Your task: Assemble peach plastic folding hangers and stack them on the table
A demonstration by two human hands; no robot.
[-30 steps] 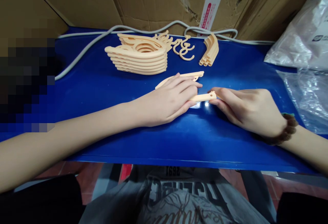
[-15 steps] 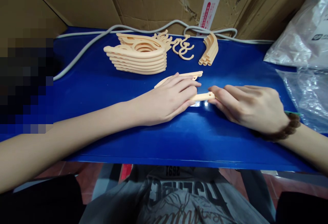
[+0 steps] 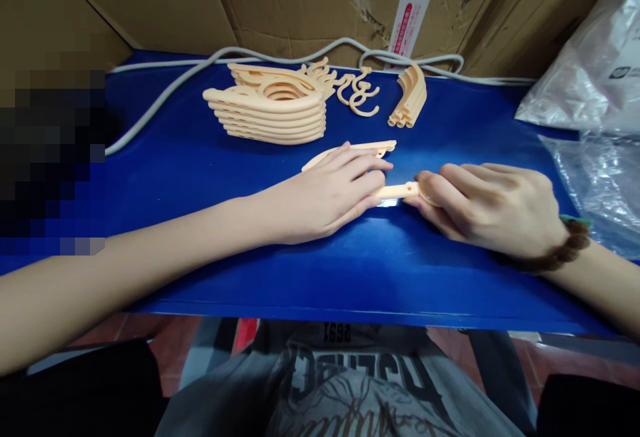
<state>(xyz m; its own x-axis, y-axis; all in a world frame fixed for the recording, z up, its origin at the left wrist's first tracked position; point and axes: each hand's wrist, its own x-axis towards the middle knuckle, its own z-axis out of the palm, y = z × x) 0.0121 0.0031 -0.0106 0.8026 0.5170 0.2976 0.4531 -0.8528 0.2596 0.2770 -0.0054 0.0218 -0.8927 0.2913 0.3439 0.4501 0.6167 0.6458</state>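
My left hand (image 3: 340, 187) lies over a cream plastic hanger body (image 3: 395, 191), pressing it to the table with its fingers closed around the lower bar. Past the knuckles, the body's upper edge sticks out; my palm hides its middle. At the bar's right end, beside a small round hole, my right hand (image 3: 485, 203) pinches a cream hanger arm piece, mostly covered by the fingers. Behind the hands sits a stack of matching hanger bodies (image 3: 270, 107). Several loose hooks (image 3: 365, 100) lie to its right, then a bundle of curved hanger arms (image 3: 409, 97).
A white cable (image 3: 175, 100) runs along the back of the blue table (image 3: 240, 270). Cardboard boxes (image 3: 295, 3) stand behind it. Clear plastic bags (image 3: 575, 83) cover the right side.
My right hand has shifted slightly at the bar's end, and a bit of the cream piece now shows between its fingers. My left hand keeps its place.
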